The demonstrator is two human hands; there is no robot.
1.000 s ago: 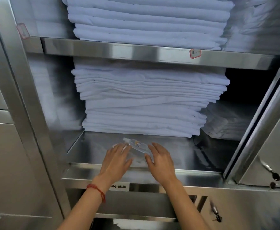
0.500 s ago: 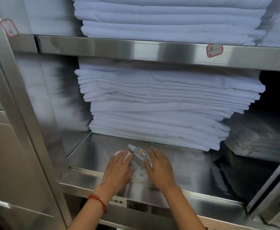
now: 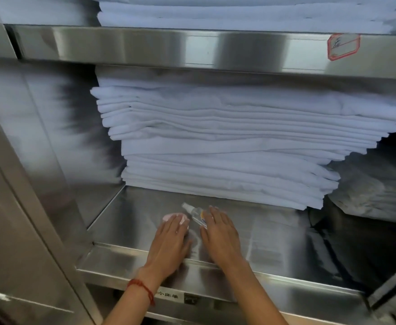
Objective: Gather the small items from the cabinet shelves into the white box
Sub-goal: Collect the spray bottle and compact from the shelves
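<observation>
Nearest: two bare forearms reach up from the bottom edge into an open steel cabinet. A red cord (image 3: 143,288) circles the left wrist. Just under the forearms, a small label (image 3: 168,296) with printed characters sits on the front face below the shelf lip.

Left hand (image 3: 169,245): palm down on the shelf (image 3: 274,233), fingers straight and close together, fingertips resting over a pink item (image 3: 171,216). The item is flat and rounded; only its far edge shows past the fingers. No curl round it that I can see.

Right hand (image 3: 219,235): also palm down, fingers straight, fingertips touching the near end of a small clear bottle (image 3: 196,213). Bottle lies on its side on the shelf, white cap pointing away and to the left, a patch of orange on its label next to the fingers. Flat touch, not a grip.

The two items lie just beside each other, bottle right of the pink one, both near the front middle of the shelf.

Behind them: a tall stack of folded white linen (image 3: 234,146) fills the back of this compartment, its foot near the bottle but apart from it. Right of the stack, deeper in shadow, a wrapped pale bundle (image 3: 368,195).

Above: the next shelf's steel edge (image 3: 145,48), with a red-bordered sticker (image 3: 343,46) at the right. More folded white linen lies on top.
</observation>
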